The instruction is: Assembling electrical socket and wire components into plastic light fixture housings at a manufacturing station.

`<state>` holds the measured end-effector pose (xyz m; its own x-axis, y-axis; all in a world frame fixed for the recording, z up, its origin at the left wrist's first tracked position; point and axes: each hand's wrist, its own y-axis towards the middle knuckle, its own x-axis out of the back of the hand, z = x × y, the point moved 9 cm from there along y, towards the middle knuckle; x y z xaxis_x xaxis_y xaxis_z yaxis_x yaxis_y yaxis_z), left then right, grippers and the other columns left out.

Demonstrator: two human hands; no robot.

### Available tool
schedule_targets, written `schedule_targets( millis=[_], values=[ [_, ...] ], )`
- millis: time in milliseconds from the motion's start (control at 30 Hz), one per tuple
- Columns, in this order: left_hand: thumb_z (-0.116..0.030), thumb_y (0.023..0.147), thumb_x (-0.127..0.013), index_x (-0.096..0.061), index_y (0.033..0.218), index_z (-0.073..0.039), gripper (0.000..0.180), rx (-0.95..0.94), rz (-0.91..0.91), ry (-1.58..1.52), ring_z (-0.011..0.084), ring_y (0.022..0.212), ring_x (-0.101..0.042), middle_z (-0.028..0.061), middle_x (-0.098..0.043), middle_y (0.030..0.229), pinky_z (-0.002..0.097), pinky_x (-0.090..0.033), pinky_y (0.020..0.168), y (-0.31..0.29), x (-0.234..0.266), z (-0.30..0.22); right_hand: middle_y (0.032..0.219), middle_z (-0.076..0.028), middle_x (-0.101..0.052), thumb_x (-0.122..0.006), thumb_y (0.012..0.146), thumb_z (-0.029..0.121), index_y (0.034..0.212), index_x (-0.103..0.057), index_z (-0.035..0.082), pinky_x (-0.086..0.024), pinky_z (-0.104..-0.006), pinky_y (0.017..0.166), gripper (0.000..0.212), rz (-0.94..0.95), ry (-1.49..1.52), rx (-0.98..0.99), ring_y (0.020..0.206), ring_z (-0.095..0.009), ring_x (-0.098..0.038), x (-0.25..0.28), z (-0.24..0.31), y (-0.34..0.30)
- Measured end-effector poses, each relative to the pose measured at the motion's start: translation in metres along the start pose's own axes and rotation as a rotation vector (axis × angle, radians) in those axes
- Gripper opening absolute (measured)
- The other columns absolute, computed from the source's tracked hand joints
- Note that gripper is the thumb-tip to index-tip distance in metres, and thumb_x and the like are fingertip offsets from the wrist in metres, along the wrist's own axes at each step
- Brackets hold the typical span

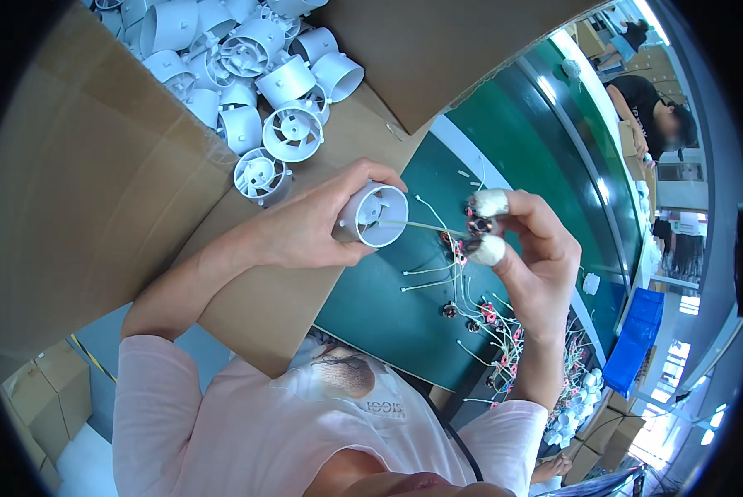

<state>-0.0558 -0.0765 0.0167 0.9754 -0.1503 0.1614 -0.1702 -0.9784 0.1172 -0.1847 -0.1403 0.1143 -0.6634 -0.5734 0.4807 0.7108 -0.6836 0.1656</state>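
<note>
My left hand (301, 219) is wrapped round a white cylindrical plastic housing (381, 217), its open end with a round hub turned toward my right hand. My right hand (541, 261), with white coverings on thumb and index fingertip, pinches a small dark motor part (480, 225) with copper-coloured windings. A pale wire (428, 227) stretches from that part into the housing's open end. The motor part stays outside the housing, a short way to its right. Beneath my right hand, several similar motor parts with red pieces and pale wires (487, 313) lie on the green work surface (371, 319).
An open cardboard box (90, 157) at upper left holds many white housings (293, 131). A green conveyor belt (521, 116) runs along the far right. Beside it are a blue bin (636, 340) and a heap of white parts (583, 406). Another person (645, 116) works across the belt.
</note>
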Motion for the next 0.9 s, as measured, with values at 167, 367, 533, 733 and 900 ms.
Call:
schedule_targets(
  millis=[167, 367, 533, 733, 900],
  values=[
    [0.0, 0.07, -0.067, -0.039, 0.125, -0.005, 0.063, 0.043, 0.029, -0.059, 0.0123, 0.107, -0.052, 0.0056, -0.05, 0.116, 0.0281, -0.043, 0.091, 0.0, -0.001, 0.004, 0.082, -0.004, -0.061, -0.072, 0.073, 0.007, 0.099, -0.062, 0.0, -0.046, -0.0239, 0.067, 0.028, 0.061, -0.157, 0.017, 0.072, -0.009, -0.055, -0.013, 0.009, 0.017],
    [-0.002, 0.072, -0.067, -0.042, 0.122, -0.008, 0.056, 0.052, 0.011, -0.094, 0.0164, 0.109, -0.052, 0.0064, -0.051, 0.115, 0.0304, -0.042, 0.091, -0.001, 0.0, 0.003, 0.087, -0.001, -0.062, -0.075, 0.073, 0.013, 0.099, -0.063, 0.001, -0.045, -0.0213, 0.069, 0.03, 0.07, -0.25, 0.03, 0.074, -0.007, -0.054, -0.019, 0.015, 0.031],
    [-0.002, 0.071, -0.068, -0.041, 0.124, -0.008, 0.06, 0.065, 0.016, -0.115, 0.0164, 0.11, -0.051, 0.0058, -0.051, 0.116, 0.0306, -0.043, 0.091, -0.001, 0.001, 0.004, 0.086, 0.0, -0.062, -0.074, 0.074, 0.011, 0.099, -0.062, 0.001, -0.045, -0.0205, 0.069, 0.03, 0.081, -0.249, 0.015, 0.074, -0.006, -0.054, -0.026, 0.016, 0.039],
    [-0.004, 0.069, -0.071, -0.042, 0.126, -0.007, 0.064, 0.109, -0.001, -0.21, 0.0177, 0.111, -0.051, 0.0071, -0.051, 0.116, 0.0309, -0.043, 0.091, -0.003, 0.002, 0.012, 0.087, 0.001, -0.059, -0.071, 0.076, 0.007, 0.101, -0.058, 0.001, -0.045, -0.0209, 0.067, 0.029, 0.09, 0.005, -0.004, 0.076, -0.005, -0.052, -0.044, 0.002, 0.037],
    [-0.006, 0.066, -0.073, -0.049, 0.123, -0.007, 0.061, -0.093, -0.114, 0.01, 0.0217, 0.107, -0.053, 0.0103, -0.052, 0.113, 0.0312, -0.044, 0.087, -0.002, 0.015, -0.004, 0.086, 0.0, -0.057, -0.066, 0.076, 0.0, 0.1, -0.056, 0.002, -0.044, -0.0227, 0.064, 0.026, 0.142, -0.053, -0.024, 0.074, -0.006, -0.051, -0.068, -0.009, 0.026]
  ],
)
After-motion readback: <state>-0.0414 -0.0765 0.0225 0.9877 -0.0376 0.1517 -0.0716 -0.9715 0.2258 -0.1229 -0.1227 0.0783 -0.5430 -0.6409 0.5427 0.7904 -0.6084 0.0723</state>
